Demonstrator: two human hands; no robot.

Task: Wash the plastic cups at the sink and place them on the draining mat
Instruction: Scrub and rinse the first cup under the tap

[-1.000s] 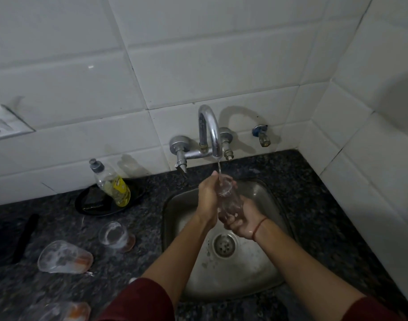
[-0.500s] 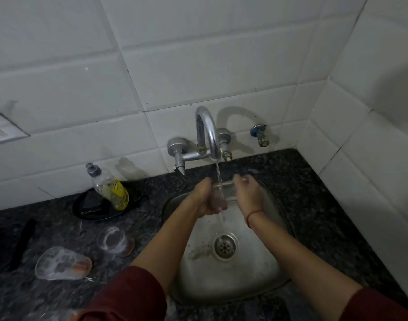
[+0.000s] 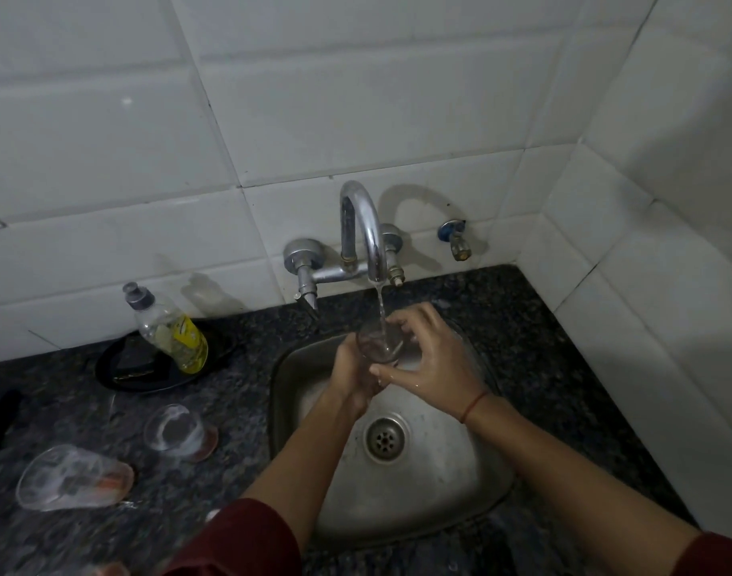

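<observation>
Right hand [image 3: 430, 363] now sits at the right of the clear cup [image 3: 376, 347], not behind it | cup mid-frame under the tap [image 3: 364, 226], water [image 3: 380, 309] running into it | left hand [image 3: 349, 374] grips its lower part, right hand's fingers and thumb curl round its rim | soiled cup [image 3: 181, 432] and second soiled cup [image 3: 73, 484] lie lower left, orange dregs inside

A dish soap bottle [image 3: 169, 326] with a grey cap and some yellow liquid leans in a black round dish [image 3: 127, 363] on the dark speckled bench [image 3: 542, 326]. A small blue-collared valve [image 3: 456, 239] sticks out of the white tiled wall [image 3: 356, 97].
</observation>
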